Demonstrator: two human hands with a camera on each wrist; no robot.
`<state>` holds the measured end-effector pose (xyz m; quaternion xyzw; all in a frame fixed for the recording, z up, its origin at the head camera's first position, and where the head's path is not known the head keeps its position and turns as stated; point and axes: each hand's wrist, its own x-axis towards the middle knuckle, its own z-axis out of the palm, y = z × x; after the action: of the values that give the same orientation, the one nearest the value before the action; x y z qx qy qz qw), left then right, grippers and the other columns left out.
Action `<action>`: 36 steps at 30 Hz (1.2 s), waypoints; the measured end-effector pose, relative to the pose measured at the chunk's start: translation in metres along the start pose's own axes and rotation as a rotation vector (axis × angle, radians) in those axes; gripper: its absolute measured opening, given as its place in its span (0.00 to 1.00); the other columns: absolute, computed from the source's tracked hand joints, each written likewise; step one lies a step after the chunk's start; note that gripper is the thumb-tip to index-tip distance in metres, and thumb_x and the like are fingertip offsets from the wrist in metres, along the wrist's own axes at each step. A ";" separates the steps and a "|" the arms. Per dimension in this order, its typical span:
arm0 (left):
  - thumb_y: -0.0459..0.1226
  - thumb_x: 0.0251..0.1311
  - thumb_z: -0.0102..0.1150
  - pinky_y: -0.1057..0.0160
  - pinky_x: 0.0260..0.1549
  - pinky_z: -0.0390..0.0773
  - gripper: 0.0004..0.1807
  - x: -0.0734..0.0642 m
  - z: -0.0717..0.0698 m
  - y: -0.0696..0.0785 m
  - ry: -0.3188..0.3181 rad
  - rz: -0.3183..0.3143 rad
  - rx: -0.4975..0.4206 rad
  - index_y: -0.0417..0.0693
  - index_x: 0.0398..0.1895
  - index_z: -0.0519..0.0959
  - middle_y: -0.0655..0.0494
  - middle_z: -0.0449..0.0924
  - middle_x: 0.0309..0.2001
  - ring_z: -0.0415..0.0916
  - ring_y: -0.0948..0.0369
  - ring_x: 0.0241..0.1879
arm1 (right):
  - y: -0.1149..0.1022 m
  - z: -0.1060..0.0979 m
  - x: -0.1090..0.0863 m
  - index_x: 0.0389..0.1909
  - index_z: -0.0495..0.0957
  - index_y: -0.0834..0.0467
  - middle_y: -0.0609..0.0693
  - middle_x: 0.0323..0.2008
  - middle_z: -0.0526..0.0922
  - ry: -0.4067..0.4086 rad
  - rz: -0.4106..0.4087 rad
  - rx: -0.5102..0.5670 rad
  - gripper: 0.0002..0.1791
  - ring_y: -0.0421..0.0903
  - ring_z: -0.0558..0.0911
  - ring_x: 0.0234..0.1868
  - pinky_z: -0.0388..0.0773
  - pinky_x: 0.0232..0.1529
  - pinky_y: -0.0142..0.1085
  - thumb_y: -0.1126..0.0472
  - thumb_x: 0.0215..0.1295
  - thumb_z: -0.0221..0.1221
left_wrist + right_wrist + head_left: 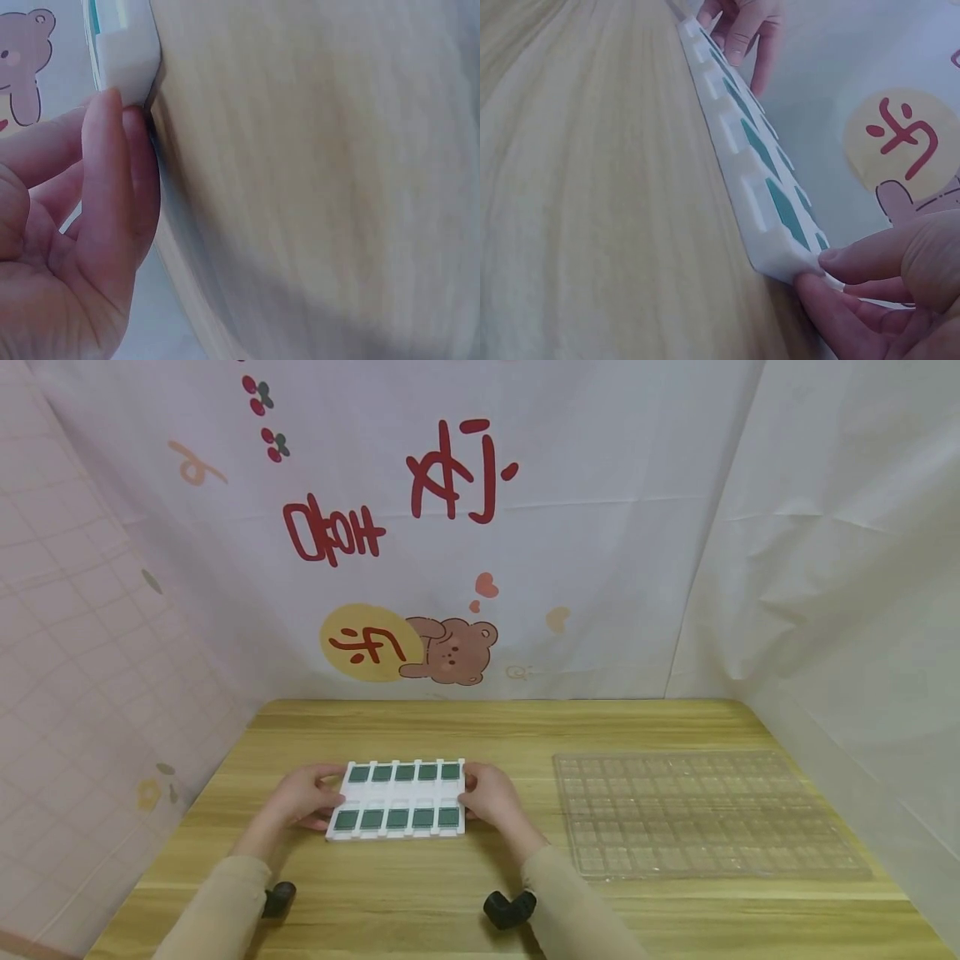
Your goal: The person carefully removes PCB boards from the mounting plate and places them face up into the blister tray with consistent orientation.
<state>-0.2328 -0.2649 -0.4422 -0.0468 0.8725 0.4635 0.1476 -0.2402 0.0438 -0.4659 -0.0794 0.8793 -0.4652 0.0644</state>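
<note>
A white tray (401, 792) carries two rows of green square chips (397, 818), with a bare white strip between the rows. My left hand (307, 795) holds its left end; in the left wrist view the thumb and fingers pinch a white corner of the tray (127, 60). At the opposite end my right hand (489, 793) grips the edge, the thumb on top and fingers at the side and below in the right wrist view. The tray lies at or just over the wooden table; whether it touches is hard to tell.
To the right lies a clear plastic tray (697, 814) divided into many small compartments. The wooden table (405, 902) meets printed white cloth (600, 568) at the back and sides. A black device (510, 910) sits by the right wrist, another (279, 900) by the left.
</note>
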 end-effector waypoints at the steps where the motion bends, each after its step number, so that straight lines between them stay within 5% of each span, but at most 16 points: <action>1: 0.26 0.59 0.62 0.56 0.24 0.82 0.33 0.000 0.001 0.000 -0.001 0.002 -0.001 0.34 0.69 0.65 0.41 0.76 0.38 0.81 0.56 0.29 | 0.000 -0.001 0.000 0.47 0.76 0.68 0.55 0.34 0.74 -0.003 0.007 0.003 0.18 0.45 0.78 0.25 0.79 0.21 0.32 0.77 0.53 0.63; 14: 0.24 0.60 0.61 0.55 0.23 0.82 0.33 -0.003 0.014 0.009 -0.017 0.030 -0.049 0.33 0.69 0.64 0.41 0.77 0.37 0.81 0.55 0.28 | 0.004 -0.013 -0.005 0.46 0.78 0.68 0.56 0.35 0.76 0.004 0.031 -0.028 0.17 0.46 0.78 0.27 0.79 0.22 0.32 0.77 0.54 0.63; 21: 0.24 0.58 0.63 0.56 0.23 0.82 0.34 0.000 0.022 0.014 -0.019 0.042 -0.056 0.33 0.69 0.64 0.42 0.73 0.37 0.80 0.56 0.28 | 0.010 -0.023 -0.009 0.57 0.76 0.68 0.56 0.37 0.78 0.017 0.044 -0.039 0.25 0.45 0.78 0.27 0.79 0.23 0.32 0.75 0.54 0.63; 36: 0.22 0.57 0.62 0.55 0.24 0.83 0.34 0.001 0.040 0.028 -0.029 0.042 -0.073 0.34 0.69 0.66 0.42 0.71 0.38 0.79 0.55 0.29 | 0.023 -0.043 -0.017 0.60 0.73 0.71 0.60 0.41 0.78 0.000 0.056 0.000 0.29 0.48 0.79 0.31 0.81 0.25 0.34 0.78 0.53 0.62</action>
<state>-0.2311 -0.2158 -0.4413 -0.0270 0.8534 0.4988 0.1486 -0.2338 0.0941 -0.4601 -0.0546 0.8811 -0.4633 0.0773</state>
